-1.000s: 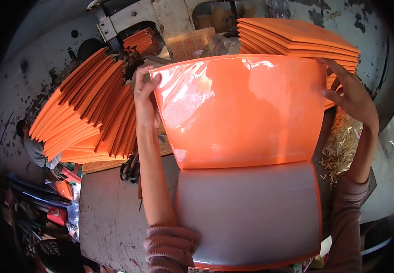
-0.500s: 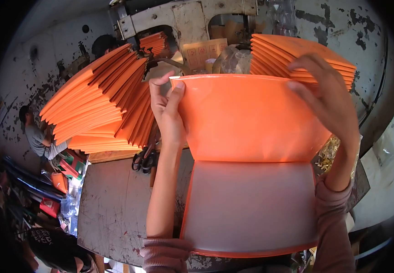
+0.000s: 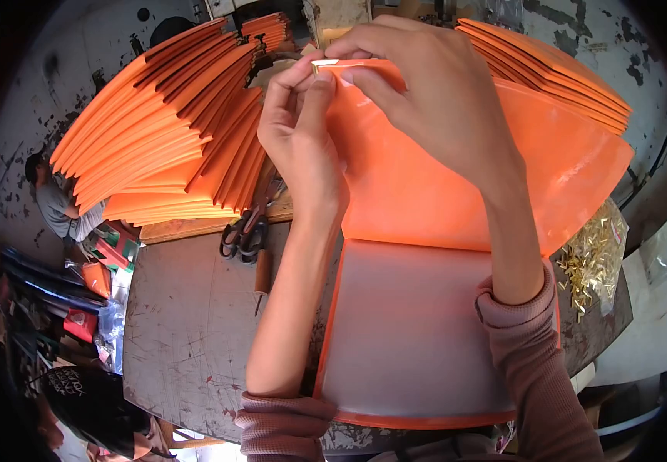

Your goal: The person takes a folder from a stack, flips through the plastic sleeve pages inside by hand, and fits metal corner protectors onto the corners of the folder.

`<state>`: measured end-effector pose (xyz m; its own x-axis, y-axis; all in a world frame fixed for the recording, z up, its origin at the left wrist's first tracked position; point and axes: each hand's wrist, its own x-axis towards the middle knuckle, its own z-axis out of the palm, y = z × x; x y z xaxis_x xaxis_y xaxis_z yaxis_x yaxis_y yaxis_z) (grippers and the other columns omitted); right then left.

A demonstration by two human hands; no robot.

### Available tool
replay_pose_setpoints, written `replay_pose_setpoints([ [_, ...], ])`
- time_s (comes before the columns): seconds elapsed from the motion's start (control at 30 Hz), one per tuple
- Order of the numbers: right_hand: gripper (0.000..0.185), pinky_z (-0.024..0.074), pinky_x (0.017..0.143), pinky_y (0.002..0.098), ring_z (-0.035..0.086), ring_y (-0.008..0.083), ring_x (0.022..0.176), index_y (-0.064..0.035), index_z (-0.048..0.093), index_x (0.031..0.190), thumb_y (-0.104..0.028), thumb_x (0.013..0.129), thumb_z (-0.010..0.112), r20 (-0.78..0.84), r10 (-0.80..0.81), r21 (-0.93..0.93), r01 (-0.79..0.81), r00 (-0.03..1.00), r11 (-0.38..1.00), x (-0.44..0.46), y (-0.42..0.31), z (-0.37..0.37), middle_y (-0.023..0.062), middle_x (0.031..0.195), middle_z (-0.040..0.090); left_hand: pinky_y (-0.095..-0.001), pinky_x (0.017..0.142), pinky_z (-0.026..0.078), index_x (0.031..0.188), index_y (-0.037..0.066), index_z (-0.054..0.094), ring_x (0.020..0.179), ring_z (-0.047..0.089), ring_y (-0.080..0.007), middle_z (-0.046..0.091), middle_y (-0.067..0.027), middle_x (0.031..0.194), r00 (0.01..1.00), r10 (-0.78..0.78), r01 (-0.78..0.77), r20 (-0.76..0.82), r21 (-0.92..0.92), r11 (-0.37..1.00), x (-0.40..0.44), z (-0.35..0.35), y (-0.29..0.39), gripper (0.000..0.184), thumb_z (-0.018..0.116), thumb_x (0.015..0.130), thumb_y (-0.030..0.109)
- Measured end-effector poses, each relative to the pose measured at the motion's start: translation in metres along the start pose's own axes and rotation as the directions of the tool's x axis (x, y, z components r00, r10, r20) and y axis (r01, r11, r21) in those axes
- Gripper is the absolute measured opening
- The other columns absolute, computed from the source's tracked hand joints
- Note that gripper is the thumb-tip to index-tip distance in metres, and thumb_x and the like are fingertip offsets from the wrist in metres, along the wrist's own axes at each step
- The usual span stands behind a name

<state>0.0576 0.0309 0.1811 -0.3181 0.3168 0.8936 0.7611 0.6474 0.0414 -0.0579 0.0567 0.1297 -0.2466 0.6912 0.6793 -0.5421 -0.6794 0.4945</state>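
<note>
The person wears a dusty mauve-brown top with a fine ribbed knit. The left sleeve (image 3: 283,427) is bunched into several thick, soft folds around the forearm. The right sleeve (image 3: 529,346) ends in a wide, loose band, with more creases in the cloth below it; its lower part looks darker, in shade. Both the left hand (image 3: 302,138) and the right hand (image 3: 441,100) are bare, with slender fingers, narrow wrists and slim forearms uncovered up to the sleeves.
</note>
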Motion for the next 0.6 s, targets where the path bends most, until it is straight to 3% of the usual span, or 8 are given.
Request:
replay_pose_setpoints([
  [0.17,0.015,0.0476,0.061,0.0338,0.061,0.0277,0.067,-0.0032,0.064,0.093,-0.009,0.079,0.062,-0.030,-0.085,0.071,0.087,0.996,0.994,0.008,-0.004,-0.001,0.0102,0.077,0.064,-0.0244,0.084,0.044,0.101,-0.001,0.060,0.095,0.056,-0.0117,0.062,-0.0084,0.105,1.000,0.025,-0.025,-0.004,0.029,0.999,0.002,-0.002,-0.004,0.016,0.056,0.086,0.002],
  [0.3,0.008,0.0455,0.063,0.0407,0.057,0.0330,0.074,-0.0014,0.054,0.080,-0.009,0.080,0.057,0.003,-0.141,0.117,0.140,0.990,0.983,0.007,0.000,-0.003,0.0143,0.076,0.056,-0.0251,0.086,0.043,0.098,-0.002,0.061,0.094,0.057,-0.0126,0.063,-0.0102,0.105,0.994,0.112,-0.113,0.014,0.093,0.989,0.002,-0.003,-0.008,0.014,0.056,0.085,0.001],
  [0.47,0.008,0.0442,0.063,0.0415,0.055,0.0341,0.073,-0.0006,0.053,0.077,-0.008,0.080,0.056,0.038,-0.130,0.096,0.126,0.991,0.987,0.008,-0.001,0.000,0.0147,0.073,0.054,-0.0261,0.088,0.043,0.097,-0.003,0.062,0.094,0.058,-0.0130,0.063,-0.0118,0.104,0.988,0.153,-0.155,0.023,0.117,0.981,0.002,-0.008,-0.012,0.013,0.056,0.086,0.001],
  [0.6,0.007,0.0430,0.062,0.0419,0.056,0.0345,0.073,0.0001,0.052,0.078,-0.005,0.078,0.056,0.156,-0.075,0.124,0.055,0.985,0.991,0.011,-0.002,-0.003,0.0154,0.075,0.054,-0.0266,0.088,0.042,0.094,-0.001,0.059,0.094,0.057,-0.0130,0.063,-0.0110,0.103,0.980,0.194,-0.197,0.039,0.111,0.974,0.003,-0.008,-0.014,0.009,0.055,0.086,0.000],
])
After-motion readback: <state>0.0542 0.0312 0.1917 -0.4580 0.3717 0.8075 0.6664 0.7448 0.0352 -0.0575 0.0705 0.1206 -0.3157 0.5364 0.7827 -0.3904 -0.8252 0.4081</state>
